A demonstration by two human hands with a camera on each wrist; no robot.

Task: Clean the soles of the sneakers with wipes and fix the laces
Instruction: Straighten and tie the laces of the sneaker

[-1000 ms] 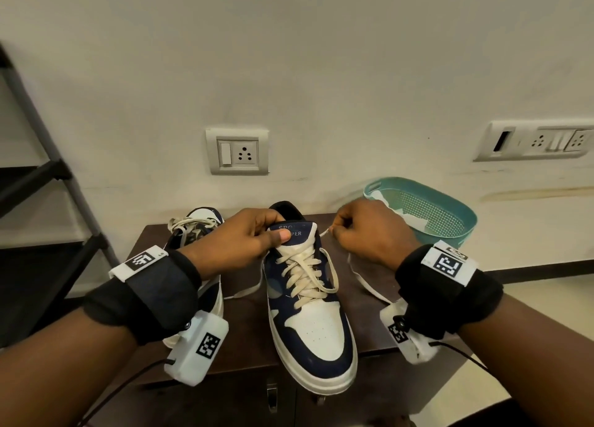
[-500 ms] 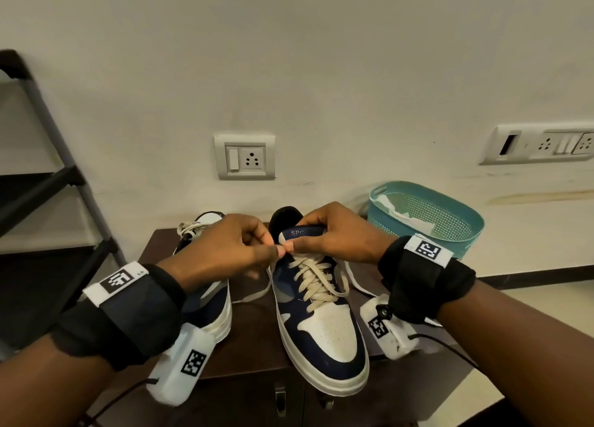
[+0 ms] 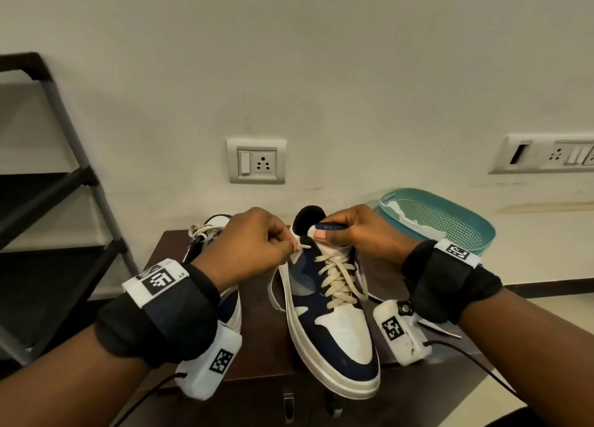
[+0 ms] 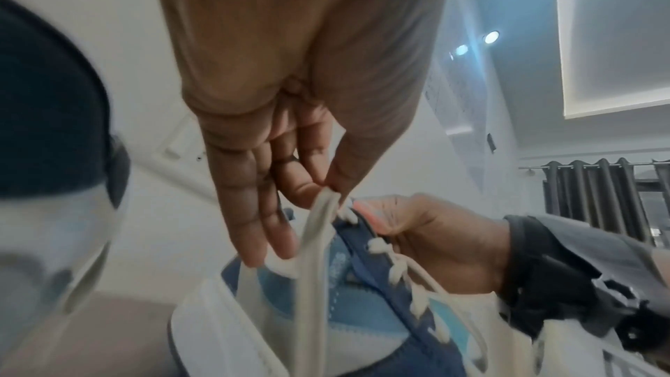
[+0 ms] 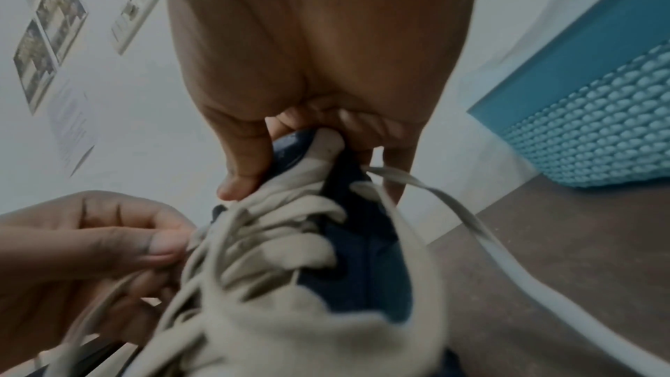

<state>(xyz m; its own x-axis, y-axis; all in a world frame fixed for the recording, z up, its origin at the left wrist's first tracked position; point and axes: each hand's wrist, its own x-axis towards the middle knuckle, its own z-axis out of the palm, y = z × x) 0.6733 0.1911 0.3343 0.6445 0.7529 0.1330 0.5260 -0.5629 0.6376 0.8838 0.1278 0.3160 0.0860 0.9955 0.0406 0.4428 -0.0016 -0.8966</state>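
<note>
Head view: left hand (image 3: 257, 243) pinches lace (image 3: 273, 285) beside top eyelet; right hand (image 3: 356, 234) clamps tongue (image 3: 331, 230) of sneaker (image 3: 334, 324) on surface (image 3: 257, 346); basket (image 3: 450, 221) behind.

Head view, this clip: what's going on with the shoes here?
A person is working on the laces of a navy-and-white sneaker standing on a dark table. The right hand grips the sneaker's tongue at the top, while the left hand pinches a cream lace beside the upper eyelets. The lace's other end trails loose on the table to the right. A second sneaker sits behind the left hand, and a teal basket stands by the wall.
</note>
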